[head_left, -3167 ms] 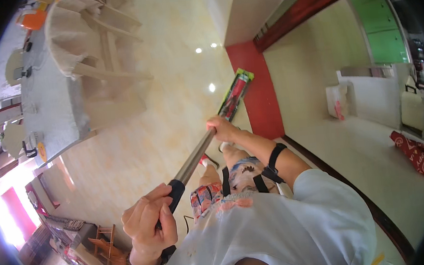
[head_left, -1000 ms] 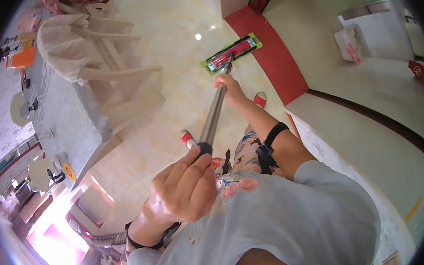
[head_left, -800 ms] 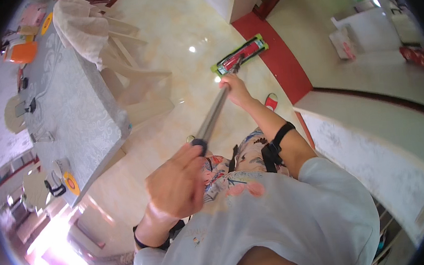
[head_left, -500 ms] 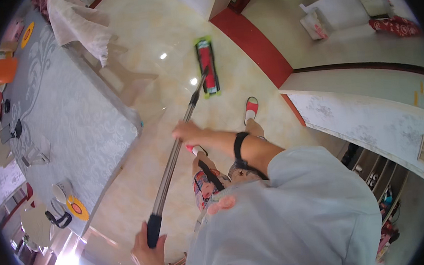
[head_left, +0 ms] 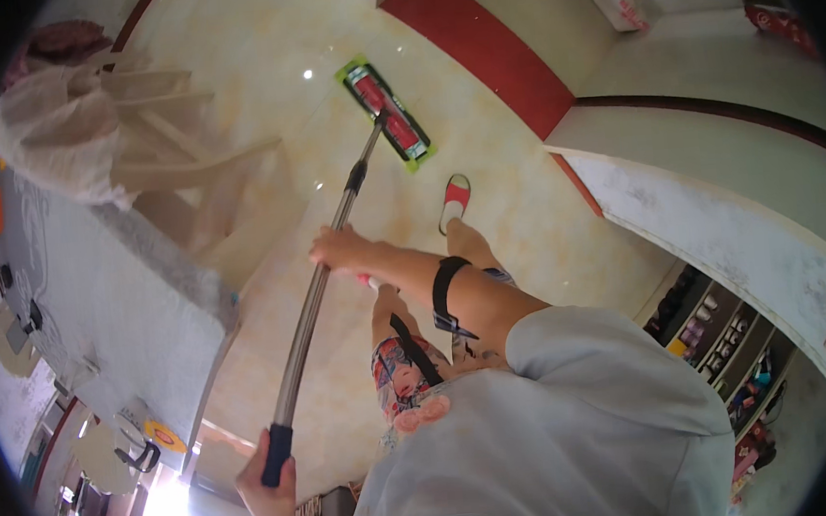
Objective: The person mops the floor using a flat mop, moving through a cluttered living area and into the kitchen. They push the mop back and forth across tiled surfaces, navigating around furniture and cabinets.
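Mop head: now slanted from upper left to lower right; the mop head (head_left: 387, 114) is seen on pale tiles (head_left: 528, 239) at upper centre, clear of the red strip (head_left: 483, 39) overlapped earlier.
Pole: gripped at mid-length by the right hand (head_left: 338, 249), farther from the head than a second ago.
Dark handle: the dark handle (head_left: 278, 453) is grasped by the left hand (head_left: 268, 488), lower left.
Floor contact: shifted, seemingly, from the strip's edge to open tiles.
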The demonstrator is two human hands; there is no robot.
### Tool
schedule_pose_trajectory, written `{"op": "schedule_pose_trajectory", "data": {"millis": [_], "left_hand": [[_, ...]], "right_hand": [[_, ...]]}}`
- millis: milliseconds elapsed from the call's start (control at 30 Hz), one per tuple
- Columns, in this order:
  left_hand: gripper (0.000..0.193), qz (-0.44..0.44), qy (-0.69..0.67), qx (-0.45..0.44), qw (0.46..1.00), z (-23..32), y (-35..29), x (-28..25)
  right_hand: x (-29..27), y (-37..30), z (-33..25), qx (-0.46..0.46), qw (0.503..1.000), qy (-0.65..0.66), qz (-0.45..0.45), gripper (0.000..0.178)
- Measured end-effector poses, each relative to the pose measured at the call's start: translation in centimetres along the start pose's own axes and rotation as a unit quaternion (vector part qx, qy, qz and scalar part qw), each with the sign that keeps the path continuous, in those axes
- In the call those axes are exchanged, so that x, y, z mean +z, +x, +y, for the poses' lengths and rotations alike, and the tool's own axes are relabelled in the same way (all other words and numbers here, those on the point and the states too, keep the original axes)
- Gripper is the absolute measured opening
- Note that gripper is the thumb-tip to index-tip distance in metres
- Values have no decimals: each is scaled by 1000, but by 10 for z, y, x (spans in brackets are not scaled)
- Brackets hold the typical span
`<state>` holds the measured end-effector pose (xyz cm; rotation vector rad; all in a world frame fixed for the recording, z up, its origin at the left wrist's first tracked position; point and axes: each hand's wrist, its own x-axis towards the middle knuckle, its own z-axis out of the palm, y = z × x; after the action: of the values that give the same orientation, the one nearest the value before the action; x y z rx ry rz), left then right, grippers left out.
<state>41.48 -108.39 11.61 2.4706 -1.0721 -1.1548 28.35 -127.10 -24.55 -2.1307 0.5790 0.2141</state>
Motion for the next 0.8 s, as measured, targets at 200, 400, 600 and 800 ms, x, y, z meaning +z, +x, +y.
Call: {"op": "schedule_pose_trajectory", "data": {"millis": [200,400,600,800], "left_hand": [[59,-60,188,238,951,147,124,31],[60,-127,330,368,860,252,148,59],[66,-131,368,260,883,232,112,92],[69,-135,392,272,868,88,52,131]], "right_hand": [[-113,-28,147,-20,914,119,388,14],[-148,-106,185,69,828,178,527,20],[-122,-121,186,369,388,625,568,32],[-39,-98,143,261,251,835,414,21]]}}
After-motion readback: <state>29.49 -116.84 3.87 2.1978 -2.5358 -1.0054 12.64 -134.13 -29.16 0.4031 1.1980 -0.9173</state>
